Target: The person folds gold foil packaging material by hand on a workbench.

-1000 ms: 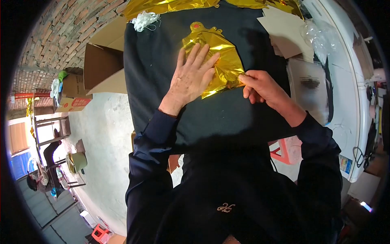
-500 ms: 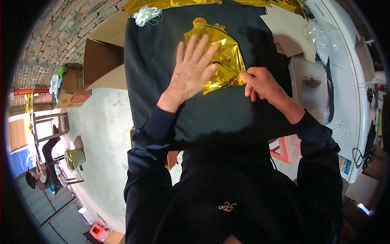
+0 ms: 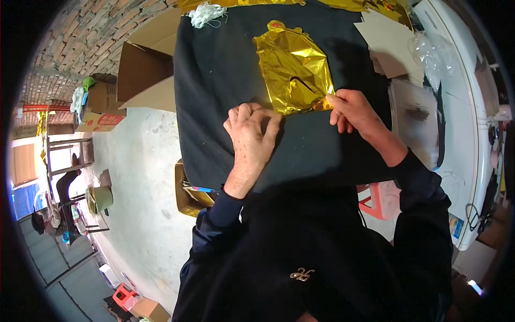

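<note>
A flattened gold foil balloon [image 3: 295,70] lies on a table covered with black cloth [image 3: 225,80]. My right hand [image 3: 351,110] pinches the balloon's near right corner between thumb and fingers. My left hand [image 3: 249,134] rests on the cloth just below the balloon's near left edge, fingers curled, fingertips touching or nearly touching the foil. The balloon's red-marked tip [image 3: 275,24] points away from me.
More gold foil [image 3: 241,3] and a white string bundle [image 3: 206,13] lie at the table's far edge. Cardboard sheets [image 3: 391,45] and clear plastic [image 3: 429,51] sit at right. An open cardboard box [image 3: 142,72] stands at left. A red stool [image 3: 375,201] is below.
My left hand has slid off the top of the balloon toward me, fingers curling at its near edge. The right hand keeps its pinch on the corner.
</note>
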`<state>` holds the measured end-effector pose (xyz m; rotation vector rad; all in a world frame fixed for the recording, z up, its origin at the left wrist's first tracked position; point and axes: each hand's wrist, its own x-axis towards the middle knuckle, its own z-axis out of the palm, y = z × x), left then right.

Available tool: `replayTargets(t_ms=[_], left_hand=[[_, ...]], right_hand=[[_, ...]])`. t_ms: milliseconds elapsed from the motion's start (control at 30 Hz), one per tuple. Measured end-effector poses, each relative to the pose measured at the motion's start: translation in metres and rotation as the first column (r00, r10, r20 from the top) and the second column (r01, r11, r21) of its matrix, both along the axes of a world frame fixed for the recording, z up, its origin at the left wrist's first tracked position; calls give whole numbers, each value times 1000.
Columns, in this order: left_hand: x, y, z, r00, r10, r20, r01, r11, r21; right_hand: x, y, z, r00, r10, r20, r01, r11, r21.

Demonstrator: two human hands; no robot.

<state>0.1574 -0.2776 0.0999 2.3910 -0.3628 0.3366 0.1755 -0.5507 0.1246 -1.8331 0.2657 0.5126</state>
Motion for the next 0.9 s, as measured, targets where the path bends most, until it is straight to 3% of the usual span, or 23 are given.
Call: replayTargets(t_ms=[233,633,900], left_hand=[[-2,-11,-5,996,84,14,-83,996,-20],[4,-21,-12,986,97,136,-114,986,124],[5,-18,-8,996,61,61,-62,998,21]], right_hand=[[1,-1,0,1000,1,-11,-1,1000,30],[2,2,-1,999,-29,-26,29,1000,3],[2,2,-1,1000,-16,-12,16,1000,-9]])
